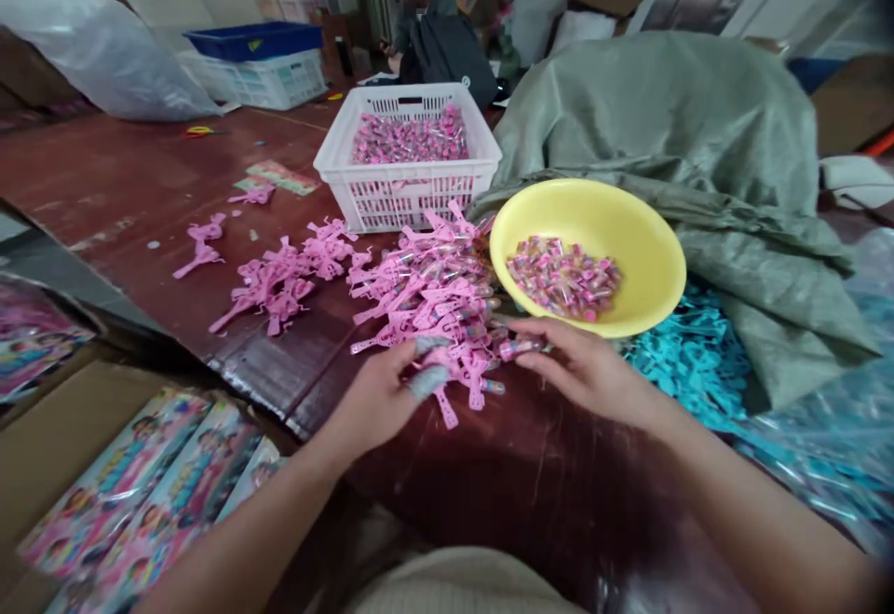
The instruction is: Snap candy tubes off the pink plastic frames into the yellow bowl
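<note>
My left hand [377, 395], with grey wraps on the thumb and a finger, pinches a pink plastic piece [439, 360] at the near edge of a heap. Between the thumb and fingers of my right hand [593, 367] is a small clear tube [518, 348] with a pink end, pointing toward the left hand. The heap of pink plastic pieces [426, 279] has several similar tubes among it. Just beyond my right hand stands a yellow bowl [649, 260], partly filled with small pink-capped tubes [562, 274].
A white plastic crate [412, 195] of pink-capped tubes stands behind the heap. Smaller pink clusters [279, 283] lie left. Turquoise pieces [688, 353] and a grey-green cover [656, 120] are at right. A carton with printed packs [132, 474] is lower left. A person [426, 13] sits beyond the table.
</note>
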`<move>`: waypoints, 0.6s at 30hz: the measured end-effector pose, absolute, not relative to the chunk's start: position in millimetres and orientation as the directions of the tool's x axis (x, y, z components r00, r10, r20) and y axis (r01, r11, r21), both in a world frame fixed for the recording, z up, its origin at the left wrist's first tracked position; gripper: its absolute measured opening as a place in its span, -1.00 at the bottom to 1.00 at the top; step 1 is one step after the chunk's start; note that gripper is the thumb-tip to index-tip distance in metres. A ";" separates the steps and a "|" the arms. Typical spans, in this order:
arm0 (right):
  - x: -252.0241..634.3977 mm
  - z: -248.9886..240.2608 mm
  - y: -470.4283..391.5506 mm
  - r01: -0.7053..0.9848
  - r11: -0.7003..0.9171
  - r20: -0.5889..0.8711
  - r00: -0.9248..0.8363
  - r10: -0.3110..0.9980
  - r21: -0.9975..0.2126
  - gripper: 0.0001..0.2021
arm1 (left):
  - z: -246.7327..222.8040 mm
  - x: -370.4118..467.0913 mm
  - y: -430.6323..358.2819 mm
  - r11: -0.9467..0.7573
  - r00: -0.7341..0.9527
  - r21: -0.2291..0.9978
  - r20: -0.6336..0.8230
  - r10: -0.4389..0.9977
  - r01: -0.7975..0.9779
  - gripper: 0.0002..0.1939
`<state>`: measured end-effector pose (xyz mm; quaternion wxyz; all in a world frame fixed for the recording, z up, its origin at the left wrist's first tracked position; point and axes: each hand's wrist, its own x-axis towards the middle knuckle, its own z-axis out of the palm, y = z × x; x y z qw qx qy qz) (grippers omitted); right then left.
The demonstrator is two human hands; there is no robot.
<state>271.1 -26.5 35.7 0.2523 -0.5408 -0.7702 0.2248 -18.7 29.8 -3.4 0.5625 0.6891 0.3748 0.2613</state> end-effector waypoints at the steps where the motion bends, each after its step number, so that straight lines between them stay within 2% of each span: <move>1: 259.7 36.5 -33.3 0.699 0.335 0.153 -0.312 0.938 -0.632 -0.66 | -4.2 -6.7 20.1 -0.051 0.608 0.983 -0.069 0.791 0.178 -0.70; 3: 246.1 37.3 -42.8 0.666 0.368 0.173 -0.341 0.924 -0.649 -0.69 | -6.7 8.6 8.3 0.007 0.647 0.992 -0.088 0.758 0.127 -0.71; 5: 243.4 37.6 -48.9 0.655 0.380 0.184 -0.350 0.918 -0.653 -0.71 | -7.2 15.1 3.4 -0.006 0.667 0.992 -0.082 0.740 0.129 -0.77; 8: 247.8 37.1 -56.3 0.666 0.431 0.224 -0.376 0.899 -0.609 -0.70 | -4.0 17.9 -0.4 -0.190 0.678 0.968 0.029 0.735 0.165 -0.82; 11: 247.4 33.1 -60.7 0.689 0.489 0.291 -0.392 0.872 -0.535 -0.69 | -5.3 20.0 -7.9 -0.439 0.644 0.857 0.178 0.744 0.270 -0.74; 12: 245.1 30.7 -61.5 0.696 0.469 0.280 -0.377 0.883 -0.543 -0.71 | -8.1 21.0 -11.3 -0.494 0.624 0.810 0.216 0.751 0.314 -0.71; 15: 233.5 21.9 -62.9 0.692 0.244 0.114 -0.230 0.967 -0.679 -0.76 | -20.7 23.6 -20.1 -0.592 0.568 0.703 0.320 0.758 0.394 -0.65; 18: 225.1 15.2 -62.5 0.643 -0.037 -0.120 -0.086 0.989 -0.765 -0.65 | -30.1 23.5 -20.7 -0.588 0.533 0.705 0.345 0.772 0.396 -0.63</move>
